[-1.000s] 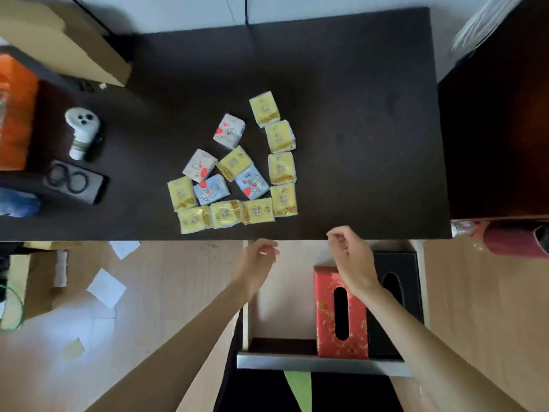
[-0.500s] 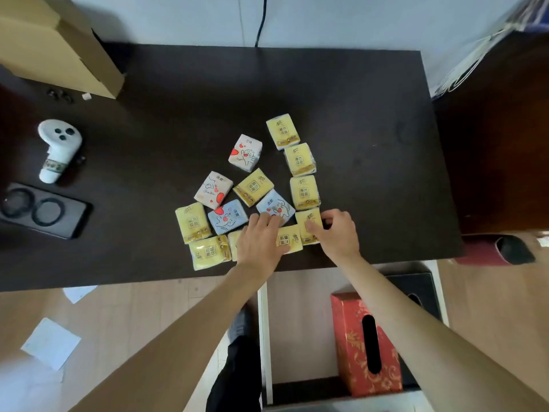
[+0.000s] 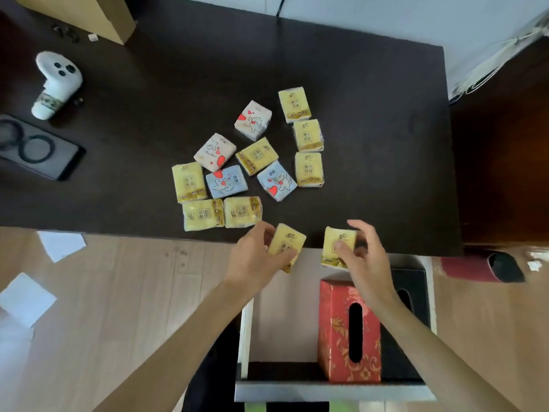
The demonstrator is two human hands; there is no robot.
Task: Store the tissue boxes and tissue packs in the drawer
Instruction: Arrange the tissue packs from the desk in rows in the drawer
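While both hands are loaded, pretty clearly mid-carry from desk to drawer. Left hand [image 3: 257, 257] curled around one yellow tissue pack [image 3: 287, 245], thumb underneath, fingers on the far side. Right hand [image 3: 364, 257] pinching a second yellow pack [image 3: 338, 245], thumb on the face, fingers loosely spread behind. Both packs right at the near edge of the dark desk [image 3: 371, 129], just above the open drawer [image 3: 332, 392] pulled out below.

Already in the drawer: red tissue box [image 3: 350, 331] standing on its side, with a black tissue box [image 3: 411, 292] tucked against its right. Bare drawer floor to the left of the red box, so probably the spot to aim for. Next move looks like lowering both packs into that gap and letting go, without knocking the red box.

Eleven more packs still on the desk [image 3: 252, 156], yellow ones plus a few cartoon-printed, so a long way from done.

Hard to tell: black box mostly hidden behind the right forearm. Drawer's far end hidden under the desk. Print on the packs too small to read.
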